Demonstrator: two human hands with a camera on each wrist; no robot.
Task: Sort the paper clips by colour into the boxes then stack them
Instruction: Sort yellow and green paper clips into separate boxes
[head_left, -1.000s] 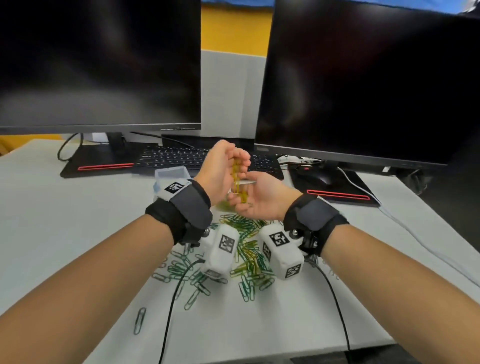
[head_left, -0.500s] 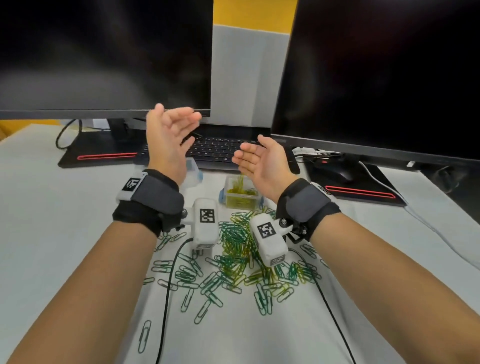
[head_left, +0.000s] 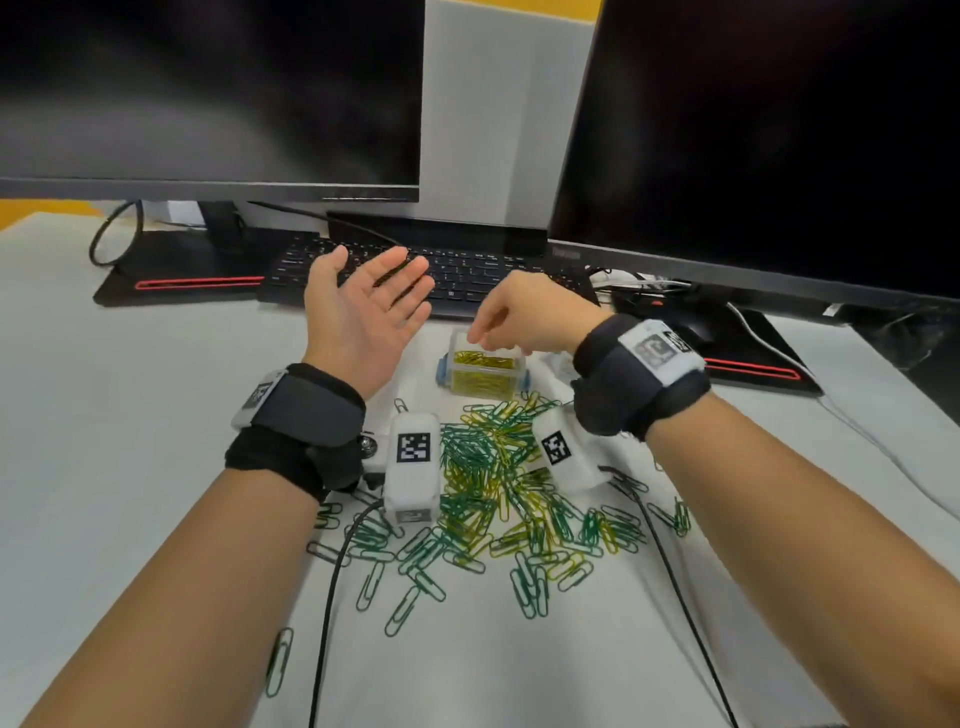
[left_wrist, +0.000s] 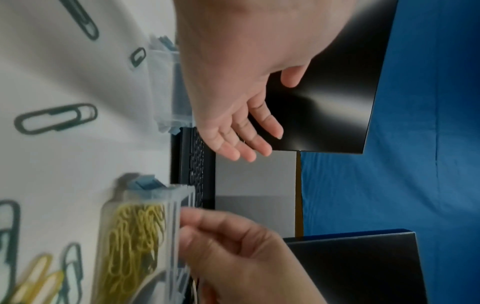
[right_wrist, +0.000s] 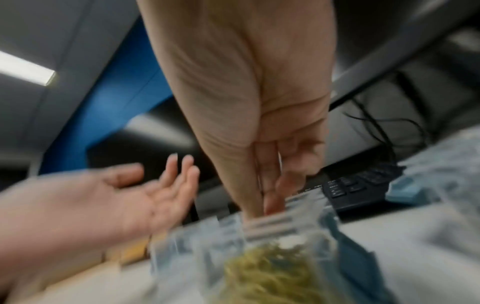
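Observation:
A clear box (head_left: 485, 380) holding yellow clips stands in front of the keyboard; it also shows in the left wrist view (left_wrist: 137, 246) and, blurred, in the right wrist view (right_wrist: 259, 267). My right hand (head_left: 491, 326) hangs over its far left corner, thumb and fingers bunched together at the rim (right_wrist: 259, 205) and seemingly pinching it. My left hand (head_left: 366, 306) floats to the left of the box, palm up, fingers straight, holding nothing. A pile of mixed green and yellow clips (head_left: 498, 483) lies on the white table between my wrists. A second clear box (left_wrist: 166, 88) stands beneath my left hand.
A black keyboard (head_left: 457, 270) and two dark monitors (head_left: 208, 93) stand close behind the box. A mouse (head_left: 691, 327) and cables lie at the right. Stray green clips (head_left: 280, 660) dot the near left of the table. Black wrist cables (head_left: 332, 597) trail toward me.
A second ago both hands held yellow clips above the box. They let go and spread apart. Now my right hand has dropped to the box rim, and my left stays open.

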